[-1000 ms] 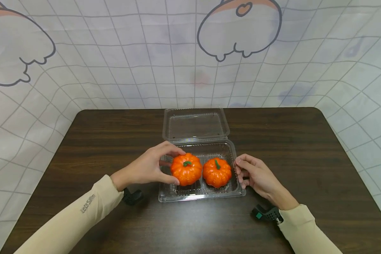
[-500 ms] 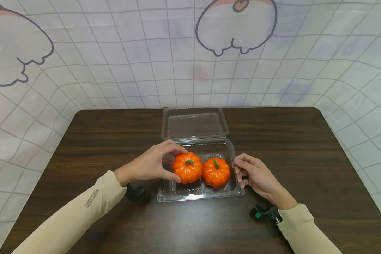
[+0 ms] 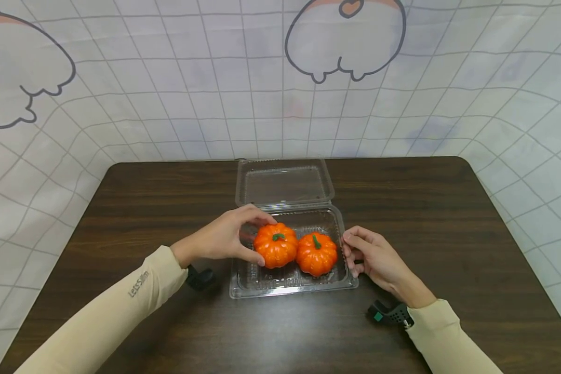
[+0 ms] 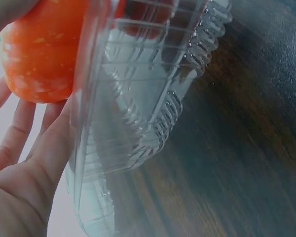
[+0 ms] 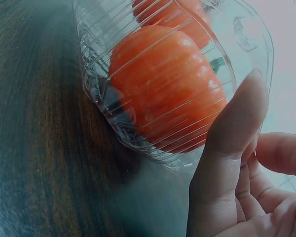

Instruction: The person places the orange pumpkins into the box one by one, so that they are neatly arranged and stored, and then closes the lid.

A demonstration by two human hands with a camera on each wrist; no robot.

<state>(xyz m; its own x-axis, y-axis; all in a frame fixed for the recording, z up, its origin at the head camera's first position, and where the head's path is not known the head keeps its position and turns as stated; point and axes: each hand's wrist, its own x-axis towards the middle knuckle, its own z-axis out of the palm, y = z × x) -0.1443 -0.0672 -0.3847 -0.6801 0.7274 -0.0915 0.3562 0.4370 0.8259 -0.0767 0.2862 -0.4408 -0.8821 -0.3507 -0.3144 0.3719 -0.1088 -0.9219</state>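
Watching remotely, I find two cream sleeves (image 3: 98, 317) nearest. Beyond them, the right hand (image 3: 376, 262) pinches the right rim of a clear container (image 3: 292, 292); the left hand (image 3: 224, 236) holds one orange pumpkin (image 3: 275, 249) between thumb and fingers, at the container's left part, resting or raised I cannot tell. A second pumpkin (image 3: 317, 257) sits inside, just beside it. Farther, the folded-back lid (image 3: 285, 182) lies on the dark table (image 3: 168, 197), before a gridded white backdrop (image 3: 215, 104).

Dk brn tbl (image 3: 411, 208); wht gridded backdrop (image 3: 243, 93) behind
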